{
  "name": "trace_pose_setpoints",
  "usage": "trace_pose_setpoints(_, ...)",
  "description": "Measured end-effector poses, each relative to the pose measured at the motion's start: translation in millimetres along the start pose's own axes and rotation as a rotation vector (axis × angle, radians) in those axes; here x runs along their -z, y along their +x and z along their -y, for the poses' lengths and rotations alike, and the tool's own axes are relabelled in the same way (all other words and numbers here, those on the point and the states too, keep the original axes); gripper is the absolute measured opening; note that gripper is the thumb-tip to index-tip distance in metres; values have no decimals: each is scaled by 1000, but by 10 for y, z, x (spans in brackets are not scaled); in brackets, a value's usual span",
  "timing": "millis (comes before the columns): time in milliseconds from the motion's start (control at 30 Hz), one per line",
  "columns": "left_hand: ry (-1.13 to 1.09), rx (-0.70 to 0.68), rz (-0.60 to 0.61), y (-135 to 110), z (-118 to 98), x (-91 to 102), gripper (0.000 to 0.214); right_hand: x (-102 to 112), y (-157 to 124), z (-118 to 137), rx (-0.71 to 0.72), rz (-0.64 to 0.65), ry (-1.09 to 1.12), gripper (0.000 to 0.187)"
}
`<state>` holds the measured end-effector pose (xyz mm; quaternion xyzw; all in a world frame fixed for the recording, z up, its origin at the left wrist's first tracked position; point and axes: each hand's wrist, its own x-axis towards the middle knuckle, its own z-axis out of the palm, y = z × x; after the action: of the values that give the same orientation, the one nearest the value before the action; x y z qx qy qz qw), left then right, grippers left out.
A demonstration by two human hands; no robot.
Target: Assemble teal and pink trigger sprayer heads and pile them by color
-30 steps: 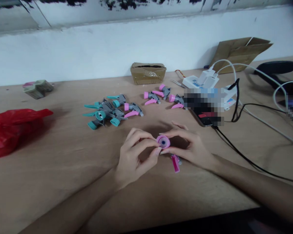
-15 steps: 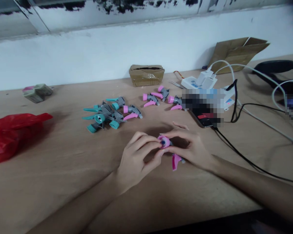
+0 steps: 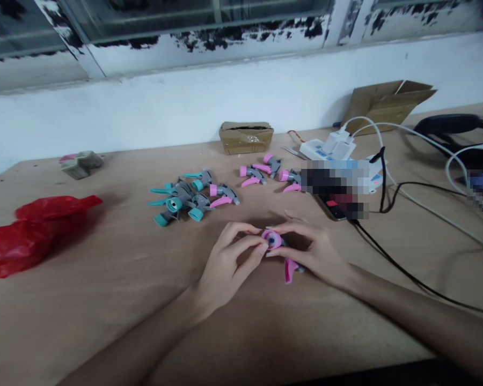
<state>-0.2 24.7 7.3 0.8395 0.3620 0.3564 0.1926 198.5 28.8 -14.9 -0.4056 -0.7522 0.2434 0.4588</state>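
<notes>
A pink and grey trigger spray head (image 3: 290, 269) is held low over the table, its round pink collar turned toward me. Inside the collar a pale ring with a dark blue centre shows. My right hand (image 3: 320, 249) is closed around the head, thumb and forefinger on either side of the collar. From the left, my left hand (image 3: 227, 262) pinches at the collar's near rim with thumb and fingertips. Whether something small sits between those fingertips cannot be made out. The pink trigger hangs below my right fingers.
Several teal and grey spray heads (image 3: 181, 198) lie piled left of centre, with pink ones (image 3: 253, 175) beyond my hands. A red plastic bag (image 3: 44, 225) lies left. Cardboard boxes (image 3: 246, 140), a power strip (image 3: 317, 150), a phone (image 3: 334, 206) and cables stand behind and right.
The camera view has tilted upward, so the scene sits lower. My left fingertips have drawn back slightly from the collar's opening, showing more of its inside. Both hands stay at the spray head.
</notes>
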Motion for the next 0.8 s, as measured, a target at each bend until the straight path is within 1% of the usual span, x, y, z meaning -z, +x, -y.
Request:
trace_pose_setpoints(33,8,7,-17,-3,13,8,16,-10,6,7,-3,-2,-15,28)
trace_pose_setpoints(100,80,-4,-96,6,56,35,16,-29,19,23,4,-11,-57,28)
trace_pose_setpoints(167,256,-29,-188,57,130,71,18,-43,32,41,16,-24,-103,29)
trace_pose_setpoints(233,509,-8,-222,162,231,101,26,-48,50,59,27,-38,-141,30)
trace_pose_setpoints(333,761,86,-198,392,386,101,43,-30,87,88,28,-40,-185,29)
trace_pose_setpoints(400,849,171,-152,531,446,66,48,-1,126,98,22,-33,-215,27)
trace_pose_setpoints(433,872,206,-121,580,453,40,47,17,153,97,23,-32,-234,27)
trace_pose_setpoints(500,898,226,-68,617,421,-21,42,58,230,78,44,-37,-278,27)
trace_pose_setpoints(567,898,187,-35,580,342,-81,38,96,343,44,59,-44,-314,27)
trace_pose_setpoints(633,858,128,-15,500,247,-126,37,116,485,7,41,-30,-337,27)
trace_pose_setpoints(700,740,98,-12,416,172,-144,37,108,633,-23,25,-1,-367,27)
trace_pose_setpoints(800,555,114,-30,325,132,-104,29,51,797,-44,9,56,-398,27)
